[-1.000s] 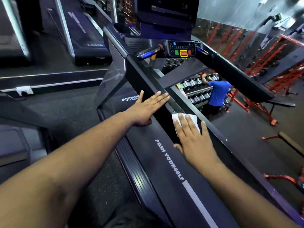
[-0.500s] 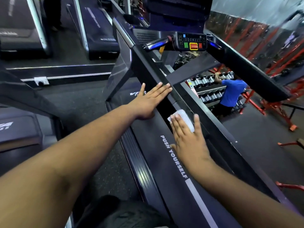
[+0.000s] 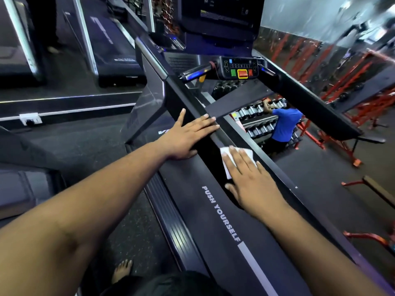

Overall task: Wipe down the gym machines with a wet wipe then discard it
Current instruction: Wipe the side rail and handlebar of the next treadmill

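Two flat, spread hands: right hand (image 3: 250, 180) presses white wet wipe (image 3: 226, 159) onto black treadmill deck (image 3: 192, 201), left hand (image 3: 188, 136) resting farther left.

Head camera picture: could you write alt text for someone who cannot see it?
A person's right hand presses a white wet wipe flat on a black treadmill deck printed PUSH YOURSELF, while the left hand rests flat on the deck's front edge. Beyond are the treadmill console and a person in a blue shirt at a dumbbell rack.
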The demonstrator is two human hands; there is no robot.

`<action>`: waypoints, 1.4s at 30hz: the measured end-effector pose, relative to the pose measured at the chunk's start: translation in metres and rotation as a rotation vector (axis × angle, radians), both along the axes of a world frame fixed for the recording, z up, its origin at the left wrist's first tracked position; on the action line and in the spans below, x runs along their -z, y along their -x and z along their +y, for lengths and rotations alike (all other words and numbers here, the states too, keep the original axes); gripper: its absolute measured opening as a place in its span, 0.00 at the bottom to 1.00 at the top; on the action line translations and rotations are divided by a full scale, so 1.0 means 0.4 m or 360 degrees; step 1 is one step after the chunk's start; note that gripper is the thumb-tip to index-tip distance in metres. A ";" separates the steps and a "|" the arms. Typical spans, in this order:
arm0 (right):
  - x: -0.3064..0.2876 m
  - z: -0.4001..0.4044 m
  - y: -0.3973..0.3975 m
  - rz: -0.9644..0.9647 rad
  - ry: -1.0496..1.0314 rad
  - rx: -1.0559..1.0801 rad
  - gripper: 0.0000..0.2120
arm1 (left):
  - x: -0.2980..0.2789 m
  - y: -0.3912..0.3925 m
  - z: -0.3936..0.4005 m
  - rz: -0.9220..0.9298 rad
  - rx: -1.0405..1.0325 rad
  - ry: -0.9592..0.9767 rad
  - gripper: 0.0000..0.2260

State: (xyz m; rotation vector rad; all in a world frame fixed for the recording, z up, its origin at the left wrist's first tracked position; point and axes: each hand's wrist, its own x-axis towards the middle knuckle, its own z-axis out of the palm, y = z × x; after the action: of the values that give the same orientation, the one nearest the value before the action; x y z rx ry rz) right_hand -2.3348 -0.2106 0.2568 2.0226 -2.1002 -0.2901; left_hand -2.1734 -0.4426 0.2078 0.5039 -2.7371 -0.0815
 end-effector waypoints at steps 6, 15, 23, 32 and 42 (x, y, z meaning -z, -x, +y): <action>-0.018 -0.100 -0.005 -0.0223 -0.0096 0.0096 0.44 | 0.011 0.023 -0.047 0.0158 0.0129 -0.0098 0.44; -0.037 -0.096 -0.018 -0.0254 -0.0081 0.0129 0.43 | 0.002 0.003 -0.132 0.0165 0.0204 -0.0129 0.41; -0.044 -0.304 -0.037 -0.0522 -0.0104 0.0223 0.52 | -0.018 -0.002 -0.202 0.0173 0.0174 -0.0141 0.39; -0.037 -0.241 -0.021 -0.0480 -0.0207 0.0146 0.57 | 0.002 -0.016 -0.259 0.0213 0.0131 -0.0205 0.40; -0.046 -0.455 -0.101 -0.0377 -0.0108 0.0098 0.53 | -0.042 -0.067 -0.369 0.0016 0.0260 -0.0010 0.39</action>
State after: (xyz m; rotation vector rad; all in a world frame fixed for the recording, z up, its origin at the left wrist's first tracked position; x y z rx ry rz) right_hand -2.2945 -0.3928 0.2754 2.1255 -2.3248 -0.1387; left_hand -2.1465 -0.5903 0.2248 0.2797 -2.7643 -0.1337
